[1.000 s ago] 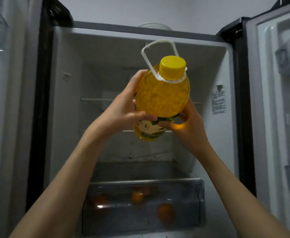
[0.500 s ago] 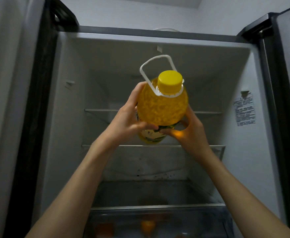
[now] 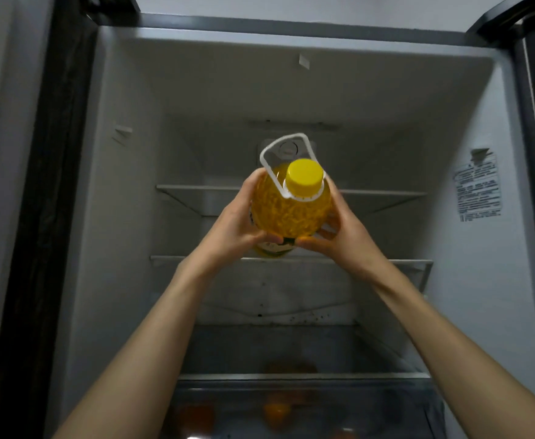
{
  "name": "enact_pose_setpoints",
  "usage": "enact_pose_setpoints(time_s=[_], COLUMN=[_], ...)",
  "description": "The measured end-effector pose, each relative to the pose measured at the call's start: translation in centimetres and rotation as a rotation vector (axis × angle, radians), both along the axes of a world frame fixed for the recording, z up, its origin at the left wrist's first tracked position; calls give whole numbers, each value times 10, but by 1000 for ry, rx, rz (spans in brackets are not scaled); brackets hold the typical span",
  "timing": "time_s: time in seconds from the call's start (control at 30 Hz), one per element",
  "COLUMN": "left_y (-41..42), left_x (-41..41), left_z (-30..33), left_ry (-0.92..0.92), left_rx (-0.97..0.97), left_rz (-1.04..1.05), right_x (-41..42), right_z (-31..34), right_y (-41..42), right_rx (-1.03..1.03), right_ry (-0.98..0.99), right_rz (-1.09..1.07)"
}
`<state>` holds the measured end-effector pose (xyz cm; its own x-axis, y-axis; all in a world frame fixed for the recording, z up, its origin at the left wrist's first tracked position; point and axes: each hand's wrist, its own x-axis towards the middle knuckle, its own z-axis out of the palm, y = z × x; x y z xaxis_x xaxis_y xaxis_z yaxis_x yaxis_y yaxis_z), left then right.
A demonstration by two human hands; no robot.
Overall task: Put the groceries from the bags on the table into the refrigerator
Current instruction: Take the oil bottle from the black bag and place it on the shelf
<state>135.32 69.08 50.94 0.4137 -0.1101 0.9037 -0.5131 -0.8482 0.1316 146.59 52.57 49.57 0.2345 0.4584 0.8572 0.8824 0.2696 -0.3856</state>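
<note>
**Clerk A:** Inside the open refrigerator (image 3: 126,217), item 1: bottle (image 3: 291,210), yellow contents, yellow cap (image 3: 304,176), white loop handle (image 3: 283,147) standing up behind the cap. Position?

**Clerk B:** Held upright in the compartment, between the upper shelf (image 3: 196,188) and the lower shelf (image 3: 412,262), base just above the lower one; whether it touches, cannot tell.

**Clerk A:** Grip?

**Clerk B:** 2 hands. Left hand (image 3: 237,229) wrapped around the bottle's left side, thumb curled across the front. Right hand (image 3: 345,232) curled around the right side, thumb meeting the left near the label (image 3: 272,247).

**Clerk A:** Other stock?

**Clerk B:** Crisper drawer (image 3: 304,394) at the bottom, several orange round fruits (image 3: 275,410) behind its clear front, blurred. 1 printed sticker (image 3: 478,188) on the right inner wall.
</note>
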Motion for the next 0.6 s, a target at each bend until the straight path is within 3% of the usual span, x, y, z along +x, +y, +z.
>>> enact_pose_setpoints(time_s=[0.13, 0.43, 0.53, 0.6], left_y=[12, 15, 9, 7], left_x=[11, 18, 7, -4], left_z=[-12, -2, -6, -11], left_ry=[71, 141, 274, 331], left_rx=[53, 51, -82, -215], left_rz=[170, 304, 193, -20], right_x=[3, -5, -7, -5], right_z=[-6, 0, 8, 11], right_y=[-14, -10, -10, -6], right_rx=[-221, -192, -162, -165], right_ry=[110, 150, 150, 140], right_rz=[92, 7, -11, -45])
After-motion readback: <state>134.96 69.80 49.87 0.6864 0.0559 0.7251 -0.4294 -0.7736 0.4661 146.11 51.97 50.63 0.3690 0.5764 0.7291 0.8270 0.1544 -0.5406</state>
